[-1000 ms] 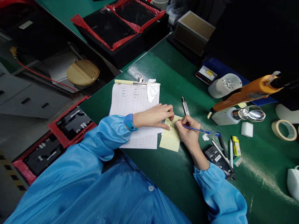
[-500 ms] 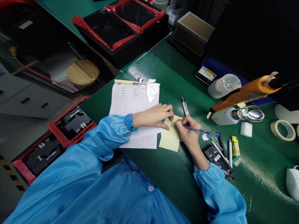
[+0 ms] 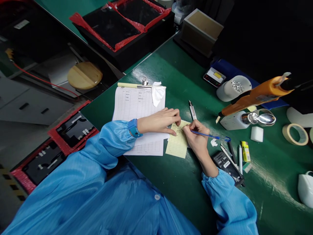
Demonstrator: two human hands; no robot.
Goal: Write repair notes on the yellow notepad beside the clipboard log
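My right hand (image 3: pixel 197 135) is closed around a blue pen (image 3: pixel 207 134), its tip down at the writing on a small yellow lined sheet (image 3: pixel 176 145). Flat over the sheet's upper left edge lies my left hand (image 3: pixel 162 121), fingers stretched and the thumb resting on the yellow paper. Under that hand and wrist is a clipboard of printed forms (image 3: pixel 133 107), with a metal clip (image 3: pixel 145 82) at its top. A crumpled white tissue (image 3: pixel 158 93) sits beside the clip. Another pen (image 3: pixel 192 110) lies just beyond my right hand.
Right of my hands are a black device (image 3: pixel 228 167), a yellow lighter (image 3: pixel 245 151), a tape roll (image 3: pixel 295 134), a pump bottle (image 3: pixel 234 120), an orange electric screwdriver (image 3: pixel 256 96) and a white cup of small metal parts (image 3: pixel 233 88). Red-edged black trays (image 3: pixel 122 52) stand at the back left.
The whole view has shifted slightly, with things sitting a little further left. The pen and both hands keep nearly the same place on the paper.
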